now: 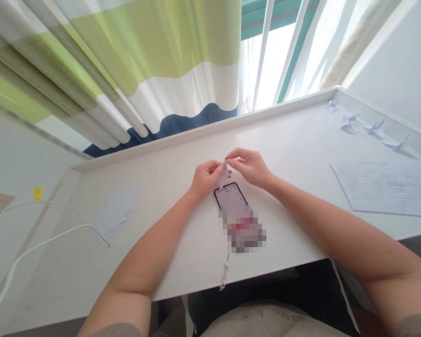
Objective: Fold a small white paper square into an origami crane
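Note:
Both my hands meet over the middle of a white desk (294,140). My left hand (205,178) is closed around the lower part of a small folded piece of white paper (224,175). My right hand (249,166) pinches the paper's top edge with thumb and fingertips. Just below the hands a phone (238,213) lies flat on the desk, its screen lit and partly blurred.
A stack of small white paper squares (114,213) lies at the left. Several folded paper cranes (372,126) stand along the far right rim, near a lined sheet (389,187). A white cable (49,238) loops at the left. A striped curtain (126,70) hangs behind.

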Available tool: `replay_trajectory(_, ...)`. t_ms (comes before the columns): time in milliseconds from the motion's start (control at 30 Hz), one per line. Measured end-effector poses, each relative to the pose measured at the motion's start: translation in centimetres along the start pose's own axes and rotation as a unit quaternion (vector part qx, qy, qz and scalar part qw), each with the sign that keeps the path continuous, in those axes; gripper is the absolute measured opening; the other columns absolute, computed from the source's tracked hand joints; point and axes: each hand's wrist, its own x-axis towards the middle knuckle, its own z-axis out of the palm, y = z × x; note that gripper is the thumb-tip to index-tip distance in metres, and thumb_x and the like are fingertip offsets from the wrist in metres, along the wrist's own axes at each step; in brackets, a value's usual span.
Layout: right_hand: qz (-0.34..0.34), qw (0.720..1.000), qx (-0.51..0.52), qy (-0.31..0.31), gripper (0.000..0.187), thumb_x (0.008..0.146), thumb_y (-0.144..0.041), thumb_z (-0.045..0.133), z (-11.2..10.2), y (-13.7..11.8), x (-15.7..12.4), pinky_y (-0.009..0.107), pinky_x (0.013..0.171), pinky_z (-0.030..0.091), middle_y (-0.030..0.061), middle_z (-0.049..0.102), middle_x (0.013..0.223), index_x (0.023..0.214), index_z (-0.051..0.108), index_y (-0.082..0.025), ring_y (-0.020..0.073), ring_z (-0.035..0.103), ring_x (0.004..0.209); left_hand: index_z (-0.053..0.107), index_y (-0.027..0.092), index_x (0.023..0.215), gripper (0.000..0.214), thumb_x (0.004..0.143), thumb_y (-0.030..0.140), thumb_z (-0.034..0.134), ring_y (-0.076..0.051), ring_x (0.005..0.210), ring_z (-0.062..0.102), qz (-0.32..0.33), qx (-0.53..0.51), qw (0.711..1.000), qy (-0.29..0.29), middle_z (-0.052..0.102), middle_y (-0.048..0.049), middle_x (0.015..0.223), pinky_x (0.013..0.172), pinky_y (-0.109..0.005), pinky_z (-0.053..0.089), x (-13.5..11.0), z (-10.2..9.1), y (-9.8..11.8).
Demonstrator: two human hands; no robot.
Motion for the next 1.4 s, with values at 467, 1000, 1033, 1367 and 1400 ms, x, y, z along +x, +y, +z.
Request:
replay_trajectory(467,0.051,0.996,0.047,-0.047,0.044,0.078,-0.061,0.086,-0.1,0.8,0.1,0.039,0.08,0.064,0.0064,0.078,0.096,0.094,0.074,-0.021,0.0221,0.073,0.089,0.07,0.016,0.097,0.06,0.08,0.073,0.081,-0.025,0.073,0.082,-0.028,-0.033,0.999,-0.002,0.081,-0.006,0.08,0.067,-0.037,0.068,0.5,-0.3,-0.1)
replay_trajectory(1000,0.053,0.996,0.043,-0.065,0.05,0.075,-0.066,0.088,-0.7,0.7,0.3,0.035,0.072,0.06,0.0042,0.077,0.087,0.088,0.076,-0.02,0.0182,0.07,0.076,0.076,0.013,0.104,0.057,0.073,0.057,0.095,-0.026,0.082,0.083,-0.046,-0.043,0.995,-0.073,0.084,-0.0082,0.089,0.078,-0.036,0.066,0.3,-0.3,-0.4)
replay_trajectory(1033,0.056,0.995,0.043,-0.068,0.051,0.074,-0.067,0.088,-0.7,0.7,0.3,0.034,0.071,0.06,0.0045,0.077,0.086,0.086,0.076,-0.019,0.0184,0.07,0.076,0.076,0.013,0.104,0.059,0.072,0.058,0.095,-0.026,0.083,0.083,-0.054,-0.041,0.995,-0.076,0.084,-0.0085,0.089,0.077,-0.035,0.065,0.3,-0.3,-0.4)
replay_trajectory(1367,0.047,0.996,0.045,-0.064,0.049,0.08,-0.068,0.083,-0.7,0.1,0.2,0.033,0.069,0.056,0.0042,0.075,0.08,0.079,0.076,-0.02,0.0178,0.066,0.074,0.077,0.012,0.096,0.058,0.077,0.066,0.089,-0.024,0.083,0.081,-0.08,-0.029,0.99,-0.11,0.084,-0.0156,0.105,0.073,-0.034,0.063,0.3,-0.2,-0.3)
replay_trajectory(1400,0.052,0.995,0.05,-0.063,0.05,0.078,-0.068,0.084,-0.7,0.0,0.2,0.033,0.068,0.056,0.0041,0.075,0.079,0.079,0.076,-0.02,0.0175,0.066,0.073,0.077,0.012,0.096,0.058,0.078,0.066,0.088,-0.023,0.082,0.081,-0.075,-0.024,0.991,-0.109,0.084,-0.0154,0.104,0.074,-0.034,0.063,0.4,-0.2,-0.3)
